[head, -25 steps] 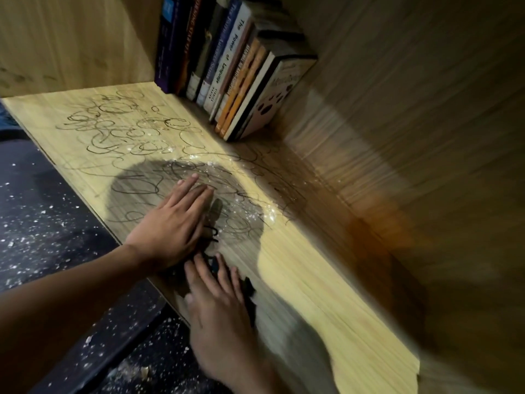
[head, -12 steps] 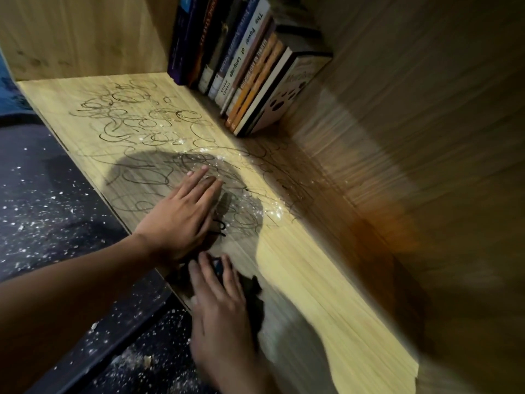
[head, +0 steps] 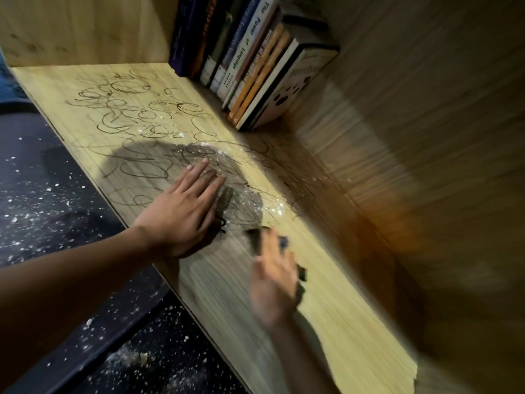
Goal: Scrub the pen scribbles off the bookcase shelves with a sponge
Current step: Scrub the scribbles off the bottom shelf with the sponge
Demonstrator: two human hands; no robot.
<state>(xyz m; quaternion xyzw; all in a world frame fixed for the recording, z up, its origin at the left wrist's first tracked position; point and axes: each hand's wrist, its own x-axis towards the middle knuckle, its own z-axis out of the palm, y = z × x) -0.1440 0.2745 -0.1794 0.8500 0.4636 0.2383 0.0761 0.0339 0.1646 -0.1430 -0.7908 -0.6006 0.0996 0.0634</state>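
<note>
1. The dark sponge (head: 257, 240) lies on the wooden shelf (head: 355, 317) near its front edge, under the blurred right hand (head: 274, 282); its finger grip cannot be told.
2. The left hand (head: 184, 211) rests flat, fingers straight, on the pen scribbles (head: 136, 112).
3. White crumbs (head: 274, 207) dot the shelf.
4. Leaning books (head: 250, 58) stand at the back corner.
5. The dark floor (head: 42, 200) is speckled white.

Right hand (head: 274, 282) smeared by motion blur, fingers indistinct, covering most of a dark sponge (head: 257, 240); grip unclear. Tops of books (head: 244, 49) cropped at the upper edge. Bookcase wall (head: 426, 137) streaked and soft. Pen scribbles (head: 136, 109) partly hidden under left hand (head: 184, 211).
</note>
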